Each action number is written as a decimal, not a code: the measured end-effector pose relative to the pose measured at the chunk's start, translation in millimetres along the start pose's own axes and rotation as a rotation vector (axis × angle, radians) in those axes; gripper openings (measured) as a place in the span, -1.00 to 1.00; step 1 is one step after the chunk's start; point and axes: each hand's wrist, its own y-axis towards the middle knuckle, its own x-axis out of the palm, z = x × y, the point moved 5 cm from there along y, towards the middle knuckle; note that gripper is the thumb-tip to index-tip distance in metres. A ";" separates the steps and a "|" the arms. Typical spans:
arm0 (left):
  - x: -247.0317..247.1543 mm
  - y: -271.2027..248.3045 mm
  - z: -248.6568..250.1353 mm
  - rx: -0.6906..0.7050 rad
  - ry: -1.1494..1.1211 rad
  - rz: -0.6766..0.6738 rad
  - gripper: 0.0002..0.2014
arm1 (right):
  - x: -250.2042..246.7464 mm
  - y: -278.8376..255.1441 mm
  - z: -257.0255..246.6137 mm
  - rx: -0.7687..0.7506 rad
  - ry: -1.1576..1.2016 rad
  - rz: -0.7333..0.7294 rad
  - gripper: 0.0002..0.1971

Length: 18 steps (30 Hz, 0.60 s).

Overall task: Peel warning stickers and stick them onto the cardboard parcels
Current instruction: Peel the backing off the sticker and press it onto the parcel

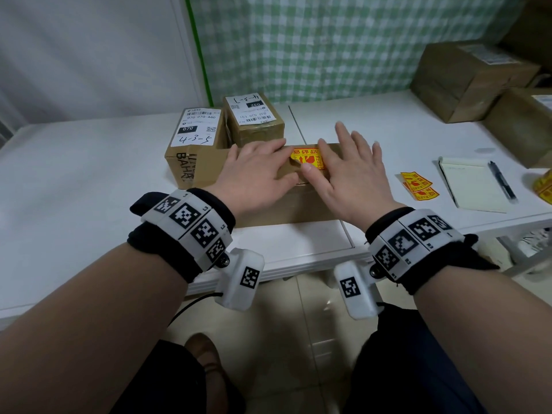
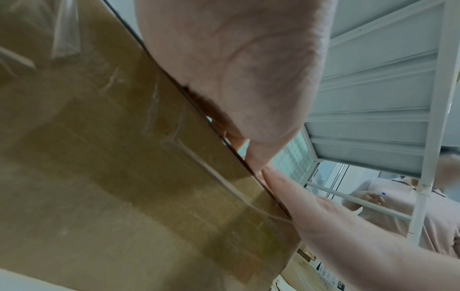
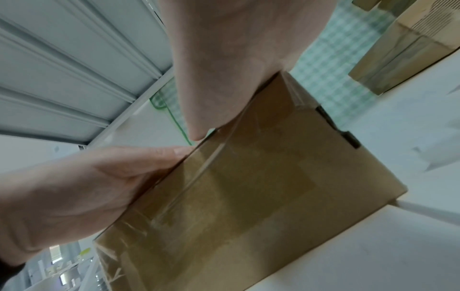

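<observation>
A brown cardboard parcel (image 1: 283, 210) lies at the table's front middle. A yellow and red warning sticker (image 1: 304, 158) sits on its top. My left hand (image 1: 265, 164) lies flat on the top, left of the sticker, fingers straight. My right hand (image 1: 337, 162) lies flat on the right, its thumb (image 1: 309, 173) pressing on the sticker's lower edge. The left wrist view shows the parcel's taped side (image 2: 124, 177) under my left palm (image 2: 236, 69). In the right wrist view the same parcel (image 3: 248, 187) sits below my right palm (image 3: 236, 49), with my left hand (image 3: 87, 187) against its edge.
Spare warning stickers (image 1: 418, 186) lie on the white table (image 1: 74, 189) to the right, beside a notepad (image 1: 472, 186) with a pen (image 1: 501, 180). Two labelled parcels (image 1: 197, 144) (image 1: 254, 121) stand behind left. More boxes (image 1: 469, 79) sit back right. Another person (image 2: 435, 206) stands beyond the shelving.
</observation>
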 end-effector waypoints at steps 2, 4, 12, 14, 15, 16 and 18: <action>-0.5 -0.2 0.2 -0.006 -0.002 -0.001 -0.42 | -3.0 -0.8 2.2 0.027 -0.001 -0.001 -0.25; -0.7 0.8 -0.6 -0.012 -0.017 0.009 -0.40 | -4.9 -1.2 -3.7 0.001 -0.012 -0.005 -0.21; -9.7 2.2 -4.3 0.026 -0.162 -0.075 -0.11 | -2.7 -3.7 -32.2 -0.209 0.001 -0.209 -0.27; -10.2 1.8 -2.7 0.044 -0.126 -0.061 -0.17 | -3.0 -8.4 -36.3 -0.287 0.021 -0.258 -0.25; -9.7 1.8 -2.5 0.040 -0.107 -0.051 -0.19 | -3.5 -10.6 -38.0 -0.316 0.025 -0.261 -0.23; -9.4 1.9 -2.0 0.034 -0.092 -0.046 -0.18 | -3.7 -12.3 -38.6 -0.330 0.024 -0.254 -0.22; -9.9 2.2 -1.5 -0.004 -0.079 -0.055 -0.08 | -2.1 -14.4 -36.4 -0.319 0.008 -0.254 -0.20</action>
